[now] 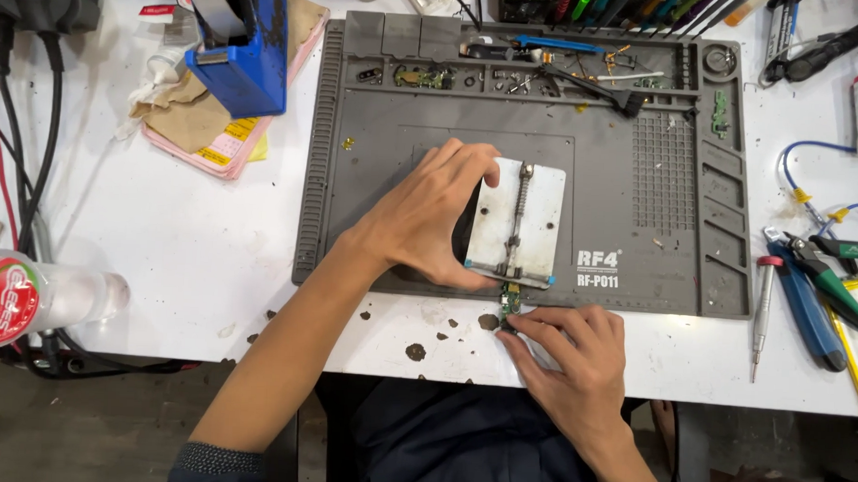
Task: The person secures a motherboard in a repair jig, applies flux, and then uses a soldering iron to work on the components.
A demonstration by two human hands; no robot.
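- Two hands at work over the near edge of a grey work mat [374, 173].
- Left hand [428, 217] spread over the left side of a metal holder plate [517, 223], fingers [470, 162] curled loosely round its upper-left corner, thumb low near the plate's front edge; steadying, not lifting, as far as can be judged.
- Right hand [569, 355] just below the plate's front edge, fingertips [533, 321] pinched close on a small green circuit board [510, 306]; grip mostly hidden, so cannot tell how firm.
- Small board at the plate's lower clamp, sticking out past the mat edge onto the white table [182, 232], between right fingertips and left thumb.
- Central screw rail [519, 216] running up the plate, just right of the left fingers.
- Step in hand, by judgement: seating or freeing the small board at the clamp.
- Next move likely calls for a steady left hold on the plate and a fine, straight push or pull from the right fingertips, no twisting of the board.
- Well right of the right hand: screwdriver [760, 314], blue-handled pliers [807, 302].
- Far above the left fingers: blue tape dispenser [250, 54].
- Well left of the left arm: clear plastic bottle [37, 299] on its side.
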